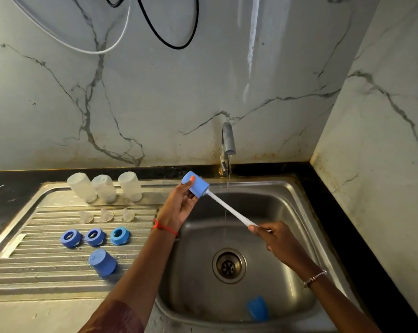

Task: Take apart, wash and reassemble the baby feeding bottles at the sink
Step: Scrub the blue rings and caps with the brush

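My left hand (pixel 180 207) grips a blue bottle cap (pixel 195 184) above the sink's left edge. A white brush handle (pixel 229 209) runs into the cap's open end, and my right hand (pixel 273 239) pinches its lower end over the basin. Three clear bottle bodies (pixel 104 188) stand upside down at the back of the drainboard. In front of them lie three clear teats (pixel 107 215), then three blue collar rings (pixel 95 236), then one blue cap (pixel 102 262). Another blue cap (pixel 257 308) lies in the sink basin at the near side.
The tap (pixel 228 143) runs a thin stream of water into the steel sink (pixel 306 222), whose drain (pixel 229 266) sits mid-basin. The ribbed drainboard (pixel 35 265) lies left. Marble walls close the back and right; black counter edging (pixel 342 224) borders the sink.
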